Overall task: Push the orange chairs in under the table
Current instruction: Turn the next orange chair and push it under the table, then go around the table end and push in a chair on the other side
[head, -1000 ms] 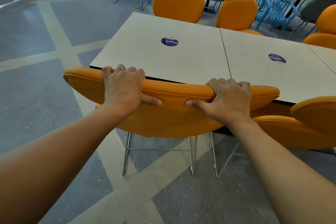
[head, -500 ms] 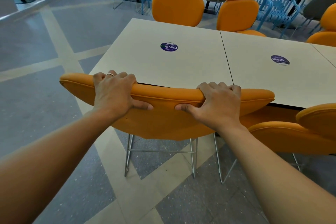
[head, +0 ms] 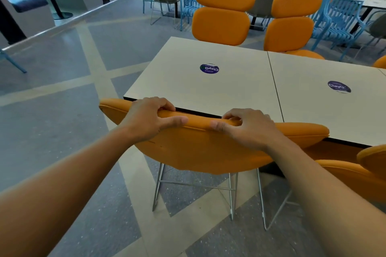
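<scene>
Orange upholstery under both palms: left hand [head: 150, 120] clamped on the top rim of the nearest orange chair [head: 208, 150], fingers curled over the far side, thumb stretched flat along the rear face. Right hand [head: 249, 129] just beside it on the same rim, fingers bent more loosely on the crest, thumb likewise laid along the back, tip close to the left thumb. Backrest seen from behind, facing away toward the table [head: 219, 89], long axis running left to right along the near table edge. Rim right against that edge, left end jutting past the table corner, wire legs [head: 231, 196] on the grey floor [head: 62, 131]. Second orange chair [head: 355, 173] just to the right, also backed toward the camera. Two more orange chairs [head: 222, 25] upright at the far side, facing this way.
</scene>
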